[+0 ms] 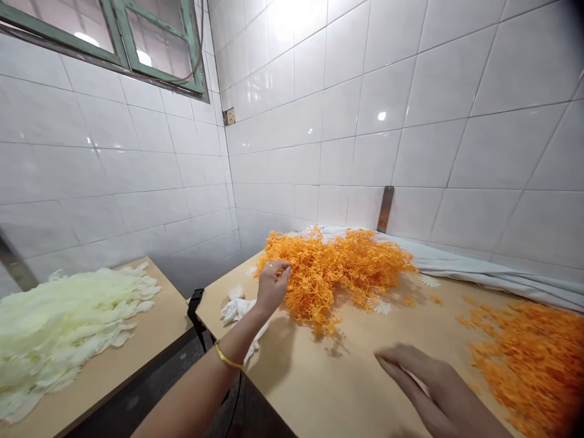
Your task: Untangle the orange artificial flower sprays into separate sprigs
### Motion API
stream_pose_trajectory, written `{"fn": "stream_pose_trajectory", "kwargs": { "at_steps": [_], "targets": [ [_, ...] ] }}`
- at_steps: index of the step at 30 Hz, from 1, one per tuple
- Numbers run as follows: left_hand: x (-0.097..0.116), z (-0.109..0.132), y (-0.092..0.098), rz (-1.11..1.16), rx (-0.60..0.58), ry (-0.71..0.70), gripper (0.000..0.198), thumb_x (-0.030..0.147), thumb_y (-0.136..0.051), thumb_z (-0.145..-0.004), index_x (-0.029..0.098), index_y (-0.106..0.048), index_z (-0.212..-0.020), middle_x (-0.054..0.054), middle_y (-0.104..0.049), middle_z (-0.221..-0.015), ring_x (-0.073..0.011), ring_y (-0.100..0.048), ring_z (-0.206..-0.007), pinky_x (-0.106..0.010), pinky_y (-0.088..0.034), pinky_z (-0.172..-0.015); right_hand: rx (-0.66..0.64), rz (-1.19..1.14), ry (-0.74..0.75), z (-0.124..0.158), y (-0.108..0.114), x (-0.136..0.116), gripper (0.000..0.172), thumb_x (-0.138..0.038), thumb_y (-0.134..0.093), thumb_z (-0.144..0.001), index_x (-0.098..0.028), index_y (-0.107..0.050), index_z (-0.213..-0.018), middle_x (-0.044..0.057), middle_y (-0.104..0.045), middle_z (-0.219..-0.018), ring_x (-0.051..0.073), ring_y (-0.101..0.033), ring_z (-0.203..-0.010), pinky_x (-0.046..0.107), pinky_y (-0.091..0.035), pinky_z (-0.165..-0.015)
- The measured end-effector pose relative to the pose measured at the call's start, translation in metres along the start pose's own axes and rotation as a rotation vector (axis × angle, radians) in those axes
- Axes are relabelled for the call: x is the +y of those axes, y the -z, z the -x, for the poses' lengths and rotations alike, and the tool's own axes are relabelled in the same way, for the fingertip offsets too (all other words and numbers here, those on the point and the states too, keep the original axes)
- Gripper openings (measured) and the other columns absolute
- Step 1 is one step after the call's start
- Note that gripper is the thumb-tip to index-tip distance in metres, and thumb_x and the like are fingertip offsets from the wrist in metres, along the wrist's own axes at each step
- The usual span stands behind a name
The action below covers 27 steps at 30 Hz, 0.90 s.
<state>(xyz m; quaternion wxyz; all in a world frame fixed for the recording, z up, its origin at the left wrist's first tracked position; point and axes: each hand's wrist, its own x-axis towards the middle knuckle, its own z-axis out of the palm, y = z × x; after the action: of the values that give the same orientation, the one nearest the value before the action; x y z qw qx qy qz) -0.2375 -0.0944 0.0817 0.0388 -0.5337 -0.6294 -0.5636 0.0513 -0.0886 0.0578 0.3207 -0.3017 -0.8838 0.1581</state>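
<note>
A tall heap of orange plastic sprigs (319,274), branched and flower-like, lies on the beige table. My left hand (272,285) is at the heap's left edge, thumb and fingers pinched together against the orange pieces. What sits in that pinch, if anything, cannot be told from the sprigs behind it. Over the table's front part is my right hand (424,380), slightly blurred, its thumb and fingers meeting at the tips with nothing showing between them. To its right spreads a flatter pile of small orange pieces (533,353), cut off by the frame edge.
A second table (150,310) on the left bears a pile of pale green-white petal-like pieces (82,322). White crumpled cloth (237,309) lies by my left forearm. A black buckle strap (195,302) hangs at the table corner. Pale fabric (474,271) runs along the tiled wall.
</note>
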Motion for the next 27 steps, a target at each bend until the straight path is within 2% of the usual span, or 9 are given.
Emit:
{"fn": "stream_pose_trajectory", "kwargs": {
  "at_steps": [2, 5, 8, 10, 13, 16, 19, 21, 27],
  "targets": [
    [-0.002, -0.019, -0.001, -0.019, -0.058, -0.041, 0.023, 0.025, -0.044, -0.076, 0.018, -0.064, -0.084, -0.006, -0.063, -0.085, -0.0176, -0.053, -0.082, -0.030, -0.039, -0.075, -0.011, 0.033, -0.002, -0.037, -0.021, -0.012, 0.031, -0.035, -0.031, -0.084, -0.025, -0.061, -0.080, 0.007, -0.061, -0.078, 0.021, -0.056, -0.075, 0.034, -0.042, -0.066],
    [-0.003, -0.047, -0.011, -0.112, -0.282, -0.168, 0.024, 0.025, -0.044, -0.076, 0.021, -0.066, -0.086, -0.005, -0.064, -0.088, -0.0181, -0.053, -0.085, -0.031, -0.037, -0.082, 0.045, 0.176, -0.028, -0.081, -0.059, -0.018, 0.024, -0.030, -0.038, -0.082, -0.018, -0.058, -0.080, 0.009, -0.060, -0.077, 0.022, -0.052, -0.078, 0.033, -0.037, -0.067],
    [-0.006, -0.071, -0.030, -0.342, -0.547, -0.238, 0.021, 0.027, -0.055, -0.068, 0.024, -0.068, -0.085, -0.006, -0.061, -0.100, -0.0237, -0.047, -0.099, -0.035, -0.032, -0.087, -0.025, 0.292, -0.126, -0.097, -0.086, -0.016, 0.017, -0.028, -0.045, -0.079, -0.017, -0.055, -0.073, 0.008, -0.060, -0.073, 0.023, -0.051, -0.076, 0.030, -0.033, -0.062],
    [-0.014, -0.083, -0.045, -0.449, -0.628, -0.218, 0.027, 0.030, -0.062, -0.060, 0.025, -0.068, -0.086, -0.008, -0.056, -0.110, -0.0291, -0.040, -0.107, -0.039, -0.030, -0.088, -0.072, 0.310, -0.155, -0.094, -0.089, -0.011, 0.021, -0.022, -0.039, -0.082, -0.018, -0.053, -0.066, 0.005, -0.059, -0.066, 0.020, -0.051, -0.069, 0.028, -0.030, -0.058],
    [-0.026, -0.094, -0.061, -0.467, -0.648, -0.200, 0.035, 0.039, -0.062, -0.060, 0.025, -0.066, -0.092, -0.010, -0.053, -0.115, -0.0315, -0.037, -0.110, -0.041, -0.031, -0.086, -0.027, 0.348, -0.126, -0.078, -0.075, 0.001, 0.027, -0.017, -0.032, -0.084, -0.019, -0.051, -0.065, 0.003, -0.058, -0.063, 0.018, -0.049, -0.064, 0.027, -0.028, -0.058],
    [-0.035, -0.098, -0.070, -0.440, -0.660, -0.228, 0.035, 0.047, -0.051, -0.069, 0.023, -0.066, -0.089, -0.009, -0.059, -0.101, -0.0262, -0.043, -0.103, -0.035, -0.035, -0.083, 0.059, 0.415, -0.057, -0.056, -0.058, 0.013, 0.025, -0.020, -0.035, -0.084, -0.019, -0.049, -0.063, 0.003, -0.054, -0.060, 0.018, -0.048, -0.063, 0.028, -0.028, -0.060],
    [-0.040, -0.094, -0.074, -0.417, -0.616, -0.271, 0.034, 0.042, -0.042, -0.077, 0.020, -0.066, -0.087, -0.008, -0.059, -0.089, -0.0213, -0.047, -0.094, -0.030, -0.036, -0.082, 0.157, 0.469, 0.004, -0.033, -0.049, 0.021, 0.024, -0.019, -0.036, -0.083, -0.018, -0.046, -0.062, 0.003, -0.051, -0.059, 0.017, -0.045, -0.060, 0.030, -0.028, -0.063],
    [-0.044, -0.089, -0.077, -0.418, -0.560, -0.291, 0.031, 0.036, -0.041, -0.078, 0.018, -0.064, -0.089, -0.010, -0.056, -0.092, -0.0200, -0.047, -0.091, -0.029, -0.036, -0.081, 0.198, 0.498, 0.070, -0.017, -0.046, 0.024, 0.021, -0.016, -0.038, -0.081, -0.019, -0.046, -0.062, 0.002, -0.049, -0.058, 0.017, -0.044, -0.059, 0.031, -0.028, -0.064],
    [-0.056, -0.079, -0.096, -0.430, -0.427, -0.285, 0.026, 0.026, -0.038, -0.081, 0.014, -0.061, -0.085, -0.013, -0.048, -0.098, -0.0204, -0.045, -0.091, -0.031, -0.037, -0.079, 0.108, 0.509, 0.232, 0.037, -0.043, 0.030, 0.016, -0.007, -0.045, -0.070, -0.022, -0.049, -0.066, 0.000, -0.051, -0.060, 0.017, -0.046, -0.062, 0.033, -0.029, -0.070]
  ]
}}
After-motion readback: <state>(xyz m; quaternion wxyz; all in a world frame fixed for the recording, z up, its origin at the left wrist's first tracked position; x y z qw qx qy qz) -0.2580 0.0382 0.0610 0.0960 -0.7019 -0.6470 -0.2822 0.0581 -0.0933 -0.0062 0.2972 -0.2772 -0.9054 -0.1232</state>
